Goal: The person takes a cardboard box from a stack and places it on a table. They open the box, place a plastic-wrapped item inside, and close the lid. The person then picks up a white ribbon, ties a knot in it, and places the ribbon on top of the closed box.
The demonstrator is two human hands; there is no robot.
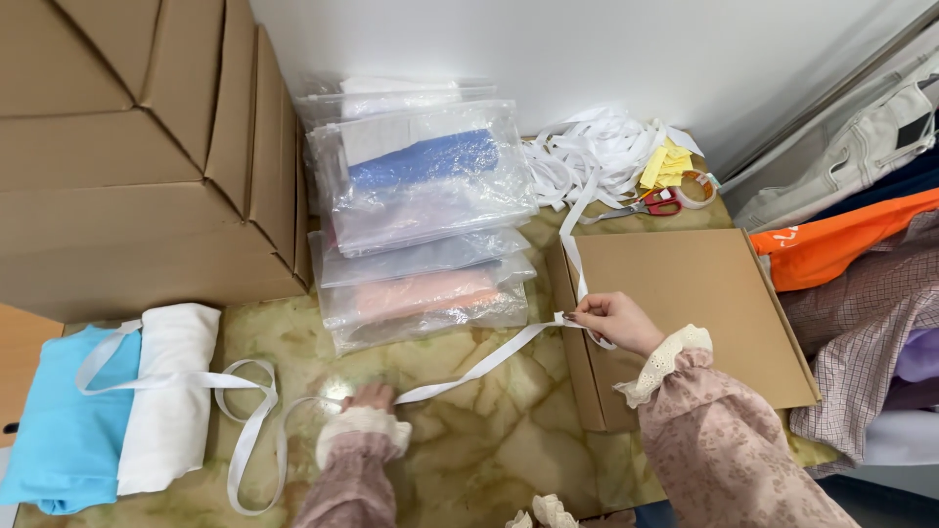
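Observation:
A long white ribbon (489,360) stretches across the marbled floor. My right hand (611,320) pinches it near the edge of a flat brown cardboard box (694,293). My left hand (372,396) presses the ribbon down on the floor, fingers closed over it. Left of that hand the ribbon loops (249,411) and wraps around a rolled white cloth (171,391) lying beside a folded light-blue cloth (64,420). From my right hand the ribbon runs up to a tangled pile of white ribbon (587,152) by the wall.
A stack of clear plastic bags with folded fabrics (421,215) lies ahead. Large cardboard boxes (137,147) stand at left. Red-handled scissors (650,205), yellow paper strips (665,166) and a tape roll (696,188) lie near the wall. Orange and checked clothes (851,284) pile up at right.

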